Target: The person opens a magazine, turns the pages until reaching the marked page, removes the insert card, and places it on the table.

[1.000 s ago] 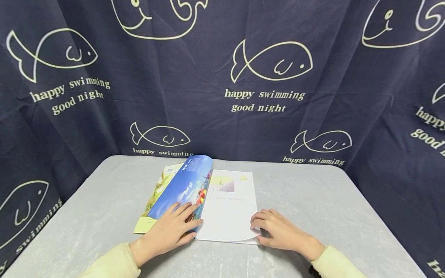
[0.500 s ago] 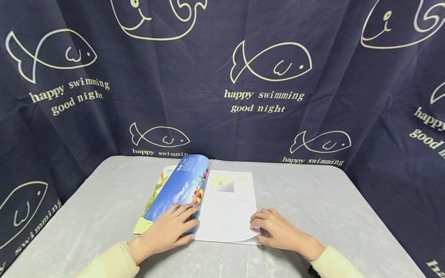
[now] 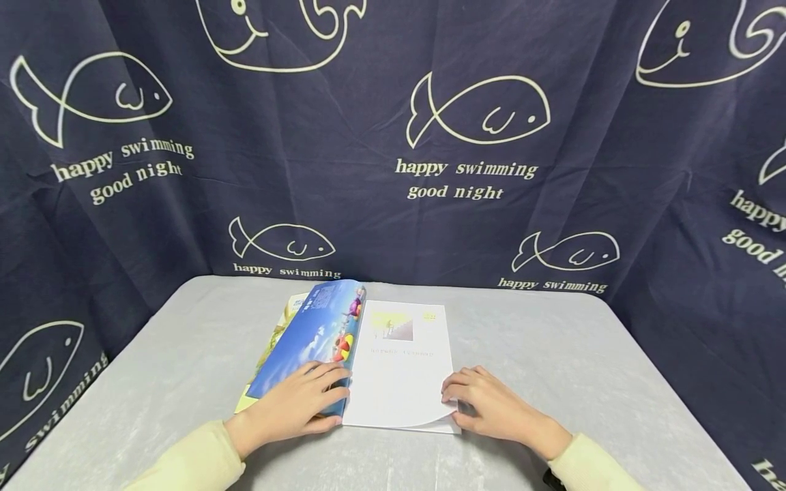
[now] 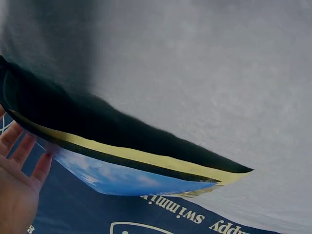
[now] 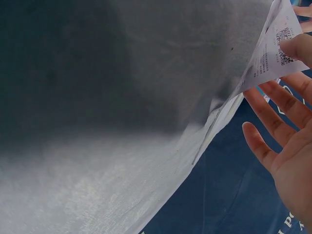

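Note:
An open magazine lies on the table in the head view. On its left side is a glossy blue page [image 3: 301,341] with sky and colourful shapes, bowed up near the spine, over a yellow-green cover [image 3: 245,402]. My left hand [image 3: 291,406] presses on this page beside the spine, fingers extended. The right side shows a white page [image 3: 399,385] with a small picture at the top. My right hand [image 3: 485,406] pinches its lower right corner, which curls up. In the right wrist view, a QR code [image 5: 284,46] shows on the lifted page corner under the thumb.
The magazine rests on a grey cloth-covered table [image 3: 552,354]. A dark blue curtain [image 3: 368,191] with fish drawings and lettering hangs behind and at both sides, meeting the table's back edge.
The blue page has come down flatter to the left, covering more of the yellow-green cover. My left hand has shifted slightly left. The right hand stays at the corner, with the page curling slightly more.

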The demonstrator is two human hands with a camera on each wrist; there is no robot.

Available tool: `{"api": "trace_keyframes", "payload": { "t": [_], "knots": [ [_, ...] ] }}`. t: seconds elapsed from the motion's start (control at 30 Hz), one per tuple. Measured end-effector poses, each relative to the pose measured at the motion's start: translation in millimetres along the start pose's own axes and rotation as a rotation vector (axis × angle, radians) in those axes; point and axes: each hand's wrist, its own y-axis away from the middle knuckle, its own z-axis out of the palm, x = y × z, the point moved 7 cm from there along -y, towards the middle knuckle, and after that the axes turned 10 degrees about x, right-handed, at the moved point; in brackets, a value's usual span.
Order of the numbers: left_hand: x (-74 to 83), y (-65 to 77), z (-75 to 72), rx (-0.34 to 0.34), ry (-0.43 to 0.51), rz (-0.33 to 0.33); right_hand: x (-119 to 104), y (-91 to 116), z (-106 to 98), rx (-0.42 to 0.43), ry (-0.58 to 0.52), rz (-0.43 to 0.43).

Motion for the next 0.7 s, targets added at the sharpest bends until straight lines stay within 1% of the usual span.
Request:
{"api": "trace_keyframes", "payload": {
  "t": [0.17,0.43,0.7],
  "knots": [
    [-0.9,0.2,1.1,-0.023,-0.002,-0.010,0.7,-1.3,-1.1,0.039,0.000,-0.019],
    [-3.2,2.6,2.8,-0.070,-0.014,-0.047,3.1,-2.1,-1.6,0.068,-0.002,-0.011],
    [-3.4,2.2,3.8,-0.063,-0.031,-0.052,1.8,-6.3,-5.8,0.116,0.024,-0.032]
  ]
}}
